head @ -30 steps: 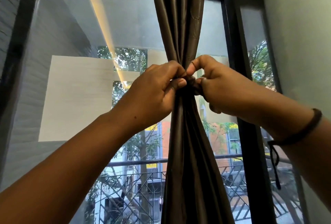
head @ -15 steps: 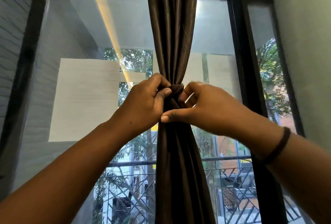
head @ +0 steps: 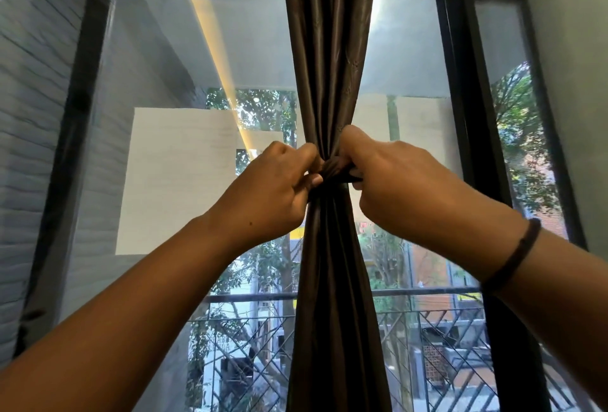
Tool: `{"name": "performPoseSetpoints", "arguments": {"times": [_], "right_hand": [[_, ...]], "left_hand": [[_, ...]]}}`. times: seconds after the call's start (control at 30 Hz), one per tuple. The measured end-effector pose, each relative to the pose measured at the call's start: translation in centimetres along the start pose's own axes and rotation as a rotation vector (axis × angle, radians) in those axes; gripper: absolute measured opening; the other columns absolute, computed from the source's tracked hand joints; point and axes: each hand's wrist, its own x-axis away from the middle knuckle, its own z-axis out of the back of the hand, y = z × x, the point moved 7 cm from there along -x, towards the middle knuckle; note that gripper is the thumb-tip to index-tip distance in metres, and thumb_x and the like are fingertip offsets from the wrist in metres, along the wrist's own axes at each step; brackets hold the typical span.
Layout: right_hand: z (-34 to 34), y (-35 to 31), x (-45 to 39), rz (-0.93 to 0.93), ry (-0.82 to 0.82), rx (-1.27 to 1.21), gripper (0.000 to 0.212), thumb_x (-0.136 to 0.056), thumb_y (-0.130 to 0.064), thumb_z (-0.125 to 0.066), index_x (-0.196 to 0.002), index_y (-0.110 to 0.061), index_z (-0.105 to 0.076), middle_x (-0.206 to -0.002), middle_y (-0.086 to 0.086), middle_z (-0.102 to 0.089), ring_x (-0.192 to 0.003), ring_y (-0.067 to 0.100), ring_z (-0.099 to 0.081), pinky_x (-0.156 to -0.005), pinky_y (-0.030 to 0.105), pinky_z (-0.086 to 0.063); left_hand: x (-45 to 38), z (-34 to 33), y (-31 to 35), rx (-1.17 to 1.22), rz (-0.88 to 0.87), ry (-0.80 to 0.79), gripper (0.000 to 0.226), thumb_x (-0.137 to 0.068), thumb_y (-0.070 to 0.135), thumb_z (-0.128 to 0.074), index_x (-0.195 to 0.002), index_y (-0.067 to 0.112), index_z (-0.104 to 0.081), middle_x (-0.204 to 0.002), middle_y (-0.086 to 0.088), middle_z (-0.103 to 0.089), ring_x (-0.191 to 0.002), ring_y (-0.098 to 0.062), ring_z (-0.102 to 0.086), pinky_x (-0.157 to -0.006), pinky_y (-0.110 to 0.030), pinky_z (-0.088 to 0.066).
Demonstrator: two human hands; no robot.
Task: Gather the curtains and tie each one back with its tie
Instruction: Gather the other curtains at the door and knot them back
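A dark brown curtain [head: 330,49] hangs gathered into a narrow bundle in front of the window. Around its waist runs a tie [head: 335,169] of the same brown fabric. My left hand [head: 273,188] grips the tie's left side, with fingers curled against the bundle. On the tie's right side my right hand [head: 391,184] grips it, fingers curled under it. Both hands touch the curtain at the pinched waist. The knot itself is mostly hidden between my fingers.
Behind the curtain is a large window with a black frame [head: 460,115]. A pale wall [head: 572,82] stands at the right edge. Outside are a balcony railing [head: 250,296], trees and buildings. A dark band [head: 516,253] circles my right wrist.
My right hand has turned from a spread thumb below the tie to a curled grip on its right side. Both hands now sit level at the tie, and the view has shifted a little.
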Motion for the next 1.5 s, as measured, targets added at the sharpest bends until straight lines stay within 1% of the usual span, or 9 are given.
{"name": "performPoseSetpoints", "arguments": {"times": [0.17,0.4,0.53,0.83,0.93,1.13,1.23,1.37,1.5], "right_hand": [[-1.3,0.7,-0.6,0.054,-0.091,-0.295,0.041,-0.087,-0.008,-0.039,-0.122,-0.03,-0.046,-0.104,0.005,-0.053,-0.096,0.024,-0.051,-0.079,0.034,-0.044],[0.5,0.9,-1.4,0.077,0.137,-0.274,0.015,-0.086,-0.031,-0.06,-0.099,-0.025,-0.063,-0.094,-0.007,-0.058,-0.089,0.012,-0.054,-0.07,0.024,-0.038],[1.4,0.9,-2.3,0.111,0.092,-0.1,0.021,-0.083,-0.037,-0.066,-0.096,-0.021,-0.07,-0.089,-0.005,-0.067,-0.085,0.014,-0.058,-0.073,0.03,-0.047],[1.6,-0.6,-3.6,0.247,-0.146,0.136,0.038,-0.074,-0.047,-0.072,-0.1,-0.019,-0.07,-0.09,0.004,-0.069,-0.079,0.019,-0.057,-0.059,0.025,-0.038],[1.5,-0.6,-3.8,0.304,-0.128,0.181,0.04,-0.079,-0.048,-0.067,-0.099,-0.013,-0.065,-0.091,0.007,-0.067,-0.074,0.019,-0.051,-0.056,0.026,-0.028],[1.5,-0.9,-3.5,0.481,-0.082,0.132,0.029,-0.092,-0.033,-0.053,-0.112,-0.013,-0.06,-0.1,0.008,-0.065,-0.081,0.021,-0.056,-0.067,0.022,-0.033],[1.8,-0.3,-3.1,0.527,-0.054,0.165,0.032,-0.093,-0.04,-0.046,-0.11,-0.014,-0.057,-0.096,0.002,-0.061,-0.073,0.014,-0.047,-0.066,0.023,-0.033],[2.5,0.5,-2.4,0.531,0.138,0.285,0.037,-0.092,-0.047,-0.035,-0.092,-0.014,-0.053,-0.077,0.002,-0.054,-0.064,0.02,-0.045,-0.057,0.032,-0.037],[2.2,-0.1,-0.9,0.491,0.52,0.459,0.026,-0.091,-0.031,-0.047,-0.077,-0.011,-0.054,-0.067,0.011,-0.057,-0.053,0.031,-0.051,-0.048,0.033,-0.039]], "left_hand": [[0.0,0.1,0.7,0.19,0.0,-0.012,0.022,-0.091,0.012,-0.05,-0.077,0.023,-0.036,-0.07,-0.002,-0.046,-0.061,-0.02,-0.045,-0.055,-0.034,-0.037],[0.0,0.9,1.2,0.35,-0.009,0.047,0.009,-0.084,0.016,-0.056,-0.084,0.007,-0.055,-0.078,-0.002,-0.062,-0.068,-0.021,-0.062,-0.06,-0.041,-0.053],[-0.1,1.3,1.0,0.439,-0.035,0.049,0.015,-0.079,0.002,-0.069,-0.073,0.015,-0.062,-0.091,0.003,-0.066,-0.08,-0.011,-0.065,-0.075,-0.02,-0.053],[-0.8,1.7,2.4,0.188,-0.198,-0.003,0.017,-0.07,-0.001,-0.06,-0.07,0.015,-0.052,-0.082,-0.001,-0.054,-0.07,-0.009,-0.05,-0.064,-0.013,-0.041],[-1.0,1.9,2.7,0.118,-0.165,0.0,0.035,-0.074,0.002,-0.056,-0.078,0.031,-0.038,-0.077,0.013,-0.045,-0.066,-0.005,-0.046,-0.059,-0.016,-0.037],[-1.1,3.3,3.3,-0.207,-0.136,0.098,0.035,-0.075,0.012,-0.055,-0.096,0.024,-0.029,-0.063,0.014,-0.032,-0.051,-0.016,-0.034,-0.048,-0.029,-0.025],[-1.0,3.8,3.3,-0.08,-0.159,0.105,0.034,-0.074,0.019,-0.053,-0.101,0.025,-0.033,-0.069,0.006,-0.048,-0.058,-0.017,-0.046,-0.049,-0.034,-0.039],[0.0,3.3,2.3,0.318,0.033,0.066,0.036,-0.075,0.023,-0.06,-0.108,0.03,-0.046,-0.092,0.012,-0.062,-0.076,-0.011,-0.051,-0.063,-0.023,-0.044],[-0.8,3.2,1.8,0.605,0.285,0.073,0.03,-0.073,0.031,-0.052,-0.103,0.028,-0.055,-0.076,0.002,-0.06,-0.067,-0.02,-0.052,-0.065,-0.033,-0.044]]}}
